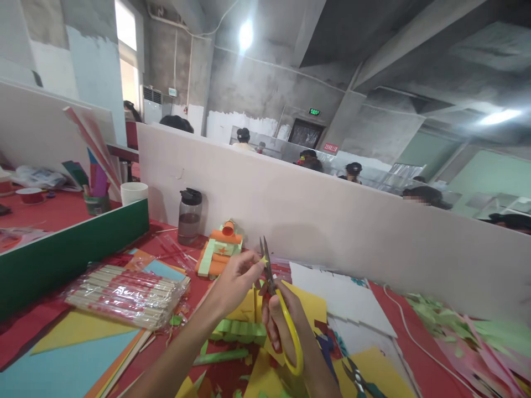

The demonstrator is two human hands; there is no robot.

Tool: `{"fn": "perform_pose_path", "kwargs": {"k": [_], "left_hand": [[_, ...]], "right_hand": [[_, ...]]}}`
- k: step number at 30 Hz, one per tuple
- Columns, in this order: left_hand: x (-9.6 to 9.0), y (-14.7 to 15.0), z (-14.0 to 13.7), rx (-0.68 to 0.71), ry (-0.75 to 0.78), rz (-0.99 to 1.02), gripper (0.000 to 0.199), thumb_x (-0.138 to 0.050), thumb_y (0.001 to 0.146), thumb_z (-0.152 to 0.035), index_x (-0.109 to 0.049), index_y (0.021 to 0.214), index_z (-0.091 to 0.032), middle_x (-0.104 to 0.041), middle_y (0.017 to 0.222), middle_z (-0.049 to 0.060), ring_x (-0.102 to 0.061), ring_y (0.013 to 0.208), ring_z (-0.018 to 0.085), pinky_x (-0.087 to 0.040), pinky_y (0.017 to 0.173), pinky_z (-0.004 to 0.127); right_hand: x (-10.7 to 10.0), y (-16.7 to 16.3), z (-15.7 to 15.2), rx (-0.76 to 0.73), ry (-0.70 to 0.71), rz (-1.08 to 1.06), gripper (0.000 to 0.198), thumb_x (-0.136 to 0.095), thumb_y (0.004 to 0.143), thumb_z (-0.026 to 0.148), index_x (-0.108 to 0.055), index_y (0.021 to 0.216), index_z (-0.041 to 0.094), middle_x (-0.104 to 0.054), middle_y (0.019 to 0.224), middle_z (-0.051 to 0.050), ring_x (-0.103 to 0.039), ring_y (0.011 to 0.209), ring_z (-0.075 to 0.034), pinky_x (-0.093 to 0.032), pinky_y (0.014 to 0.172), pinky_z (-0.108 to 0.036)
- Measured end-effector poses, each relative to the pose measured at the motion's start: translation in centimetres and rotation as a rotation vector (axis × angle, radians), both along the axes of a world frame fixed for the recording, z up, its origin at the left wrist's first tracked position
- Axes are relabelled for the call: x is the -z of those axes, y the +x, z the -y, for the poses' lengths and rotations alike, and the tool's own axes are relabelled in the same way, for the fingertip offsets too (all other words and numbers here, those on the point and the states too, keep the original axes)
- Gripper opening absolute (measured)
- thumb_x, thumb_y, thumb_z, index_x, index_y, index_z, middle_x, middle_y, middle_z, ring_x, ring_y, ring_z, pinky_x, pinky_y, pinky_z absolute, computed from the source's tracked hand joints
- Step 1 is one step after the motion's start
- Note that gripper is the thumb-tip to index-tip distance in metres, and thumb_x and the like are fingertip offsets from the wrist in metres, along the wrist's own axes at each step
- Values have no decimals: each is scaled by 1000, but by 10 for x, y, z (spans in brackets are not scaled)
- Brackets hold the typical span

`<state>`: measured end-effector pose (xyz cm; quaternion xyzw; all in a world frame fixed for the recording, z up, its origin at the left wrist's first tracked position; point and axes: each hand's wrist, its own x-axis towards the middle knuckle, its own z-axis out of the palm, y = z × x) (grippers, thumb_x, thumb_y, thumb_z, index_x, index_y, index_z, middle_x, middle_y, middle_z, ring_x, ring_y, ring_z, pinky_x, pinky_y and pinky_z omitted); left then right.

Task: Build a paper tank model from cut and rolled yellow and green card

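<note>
My right hand (282,315) grips a pair of scissors (286,318) with yellow handles, the blades parted a little and pointing up and away. Between the fingertips of my left hand (243,275) is a small yellow paper star (265,260), right at the blades. Beneath my hands lie yellow paper (307,304) and a row of light green paper rolls (238,330). Just beyond my left hand sits an orange and green paper model (219,251) with an orange star on its front.
Left of me lie plastic-wrapped wooden chopsticks (124,293) on coloured sheets. A dark-lidded bottle (189,216) stands by the white partition (332,221). Pliers (359,378) lie at right, near white boards (340,293), a cord (409,331) and paper scraps (440,320). A green divider (74,254) runs along the left.
</note>
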<state>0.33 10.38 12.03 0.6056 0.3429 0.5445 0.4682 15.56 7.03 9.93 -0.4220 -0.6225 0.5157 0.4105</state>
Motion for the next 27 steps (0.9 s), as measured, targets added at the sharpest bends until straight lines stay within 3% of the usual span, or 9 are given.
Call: {"fn": "perform_pose_path", "kwargs": {"k": [10, 18, 22, 27], "left_hand": [[1, -2, -1, -14, -9, -37, 29, -52, 92, -38, -52, 71, -19, -50, 62, -4, -52, 59, 12, -40, 61, 24], [2, -3, 0, 124, -36, -242, 30, -56, 89, -46, -61, 78, -19, -57, 70, -1, -56, 66, 15, -40, 63, 25], [2, -4, 2, 178, -24, -342, 29, -59, 87, -46, -62, 78, -19, -52, 67, -3, -48, 60, 12, -35, 55, 23], [-4, -8, 5, 203, -22, -406, 29, -60, 86, -47, -64, 80, -19, -54, 70, -2, -47, 60, 12, -35, 54, 23]], "right_hand": [[-16, 12, 2, 51, 55, 33, 60, -49, 84, 77, -51, 101, 20, -46, 55, 8, -32, 34, -4, -28, 34, -17], [-21, 15, -4, 261, 118, -51, 36, -72, 82, 48, -50, 99, 25, -48, 62, 7, -41, 42, -8, -36, 42, -21], [-17, 19, -6, 251, 155, -77, 32, -75, 82, 37, -52, 101, 26, -55, 80, 4, -46, 48, -7, -40, 46, -22], [-18, 21, -5, 211, 130, -89, 31, -74, 81, 31, -53, 103, 25, -56, 85, 3, -45, 50, -7, -40, 48, -22]]}}
